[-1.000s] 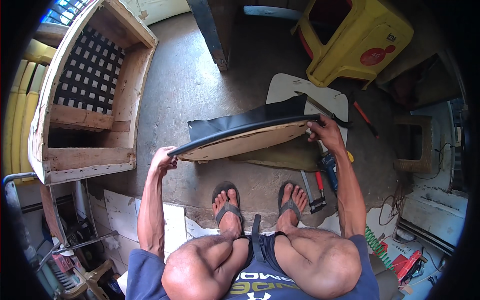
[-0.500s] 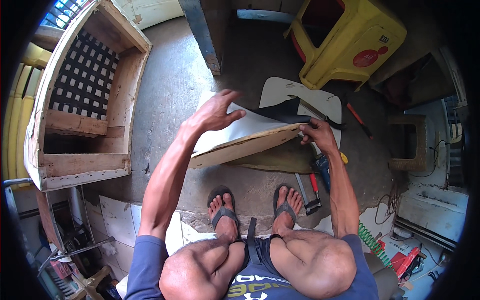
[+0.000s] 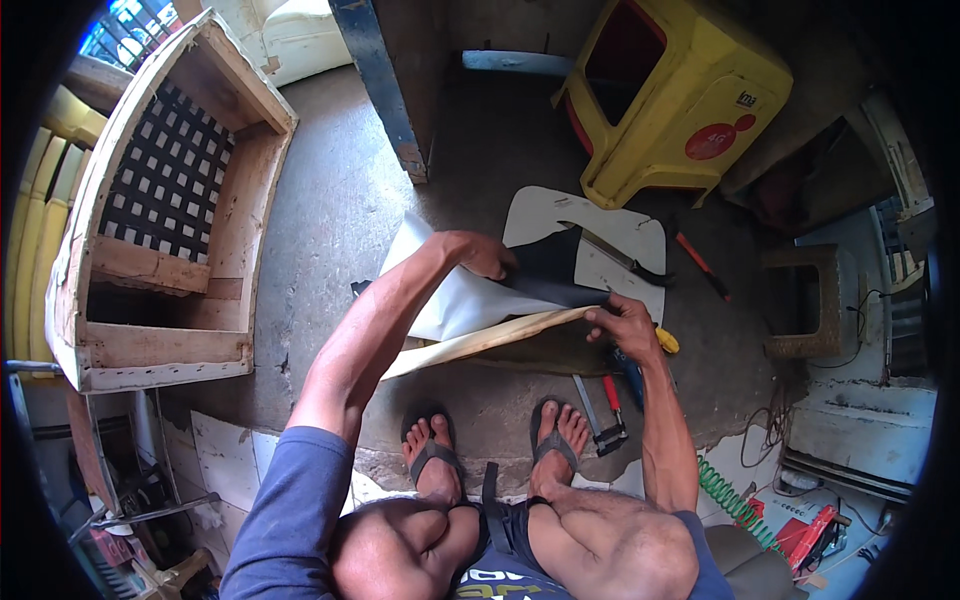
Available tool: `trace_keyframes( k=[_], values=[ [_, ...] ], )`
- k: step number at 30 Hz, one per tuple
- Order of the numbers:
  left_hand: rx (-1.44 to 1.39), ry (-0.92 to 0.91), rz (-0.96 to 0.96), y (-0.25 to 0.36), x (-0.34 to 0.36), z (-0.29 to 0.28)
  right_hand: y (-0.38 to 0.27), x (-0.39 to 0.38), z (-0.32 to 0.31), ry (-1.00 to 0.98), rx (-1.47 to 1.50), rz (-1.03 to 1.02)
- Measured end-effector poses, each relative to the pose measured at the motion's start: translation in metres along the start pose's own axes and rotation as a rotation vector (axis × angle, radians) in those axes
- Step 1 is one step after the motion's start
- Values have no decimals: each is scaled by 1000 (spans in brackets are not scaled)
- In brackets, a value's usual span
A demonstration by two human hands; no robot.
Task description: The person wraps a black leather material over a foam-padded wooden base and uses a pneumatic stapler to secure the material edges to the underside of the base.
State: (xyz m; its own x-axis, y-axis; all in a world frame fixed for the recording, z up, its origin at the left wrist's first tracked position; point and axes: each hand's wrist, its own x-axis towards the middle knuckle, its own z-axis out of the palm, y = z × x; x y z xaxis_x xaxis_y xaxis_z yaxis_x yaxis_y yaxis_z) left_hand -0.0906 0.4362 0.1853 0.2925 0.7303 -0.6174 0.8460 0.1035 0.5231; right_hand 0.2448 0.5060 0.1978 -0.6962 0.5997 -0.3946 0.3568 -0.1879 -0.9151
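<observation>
A thin tan board (image 3: 480, 341) tilts up above the floor in front of my feet. Over its far side lies a sheet of material, white (image 3: 452, 303) on the left and black (image 3: 548, 272) towards the right. My right hand (image 3: 624, 328) pinches the board's right end, thumb on the near side, where the dark material meets it. My left hand (image 3: 482, 255) reaches over the sheet where white meets black. Its fingers are blurred and partly turned away, so their grip on the sheet cannot be made out.
Beyond the sheet lies a white flat panel (image 3: 640, 240) with a dark curved-ended tool (image 3: 625, 258) on it. Right of that is a red-handled tool (image 3: 703, 265). A clamp (image 3: 608, 425) lies near my feet. A yellow plastic stool (image 3: 690, 110) and a wooden frame (image 3: 170, 350) stand around.
My left hand has swung right and nearer, from the white part to the black part of the sheet. The board's near face has tilted more out of sight. My right hand keeps its hold.
</observation>
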Motion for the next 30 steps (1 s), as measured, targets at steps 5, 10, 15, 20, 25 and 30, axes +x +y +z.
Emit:
trace_keyframes(
  k=[5, 10, 15, 20, 25, 30],
  values=[
    [5, 41, -71, -15, -26, -3, 3, -3, 0, 35, -7, 2],
    [-54, 215, -139, -27, -94, -3, 9, 10, 6, 116, 2, -17],
    [20, 471, 0, -26, -145, 41, 19, 25, 3, 177, -12, -16],
    [22, 508, -135, -19, -185, 73, 12, 26, 10, 203, -23, -12],
    [-32, 546, -78, -4, -198, 94, 5, 24, 15, 219, -37, -6],
    [-83, 678, -35, -5, -197, 107, 10, 26, 9, 238, -111, 18]
  ],
)
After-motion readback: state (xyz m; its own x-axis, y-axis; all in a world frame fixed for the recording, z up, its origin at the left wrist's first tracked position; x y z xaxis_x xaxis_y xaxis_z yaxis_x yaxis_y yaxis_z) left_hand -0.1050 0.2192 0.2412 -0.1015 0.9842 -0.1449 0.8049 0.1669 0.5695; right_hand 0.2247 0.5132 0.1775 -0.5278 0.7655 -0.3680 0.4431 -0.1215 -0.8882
